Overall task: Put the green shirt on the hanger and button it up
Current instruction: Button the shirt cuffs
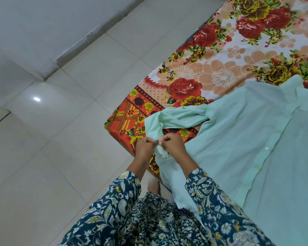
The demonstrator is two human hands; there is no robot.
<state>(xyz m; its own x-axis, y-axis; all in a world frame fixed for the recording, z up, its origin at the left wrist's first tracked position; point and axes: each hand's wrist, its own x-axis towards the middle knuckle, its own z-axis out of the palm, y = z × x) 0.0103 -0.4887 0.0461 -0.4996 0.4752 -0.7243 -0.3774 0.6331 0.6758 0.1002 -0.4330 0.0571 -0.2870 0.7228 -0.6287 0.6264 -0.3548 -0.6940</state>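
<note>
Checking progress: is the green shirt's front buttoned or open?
Cannot tell for certain: the green shirt lies spread flat, plackets together, one button visible.

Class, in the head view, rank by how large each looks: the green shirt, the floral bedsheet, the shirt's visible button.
1. Bedsheet and shirt: about alike, so no ranking; the shirt also lies nearer the camera.
2. Button: clearly smallest.

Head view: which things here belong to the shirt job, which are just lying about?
Job:
- green shirt, spread on the bed
- its sleeve cuff, pinched between left hand and right hand
- no hanger in view

Just there:
- floral bedsheet
- tiled floor
</note>
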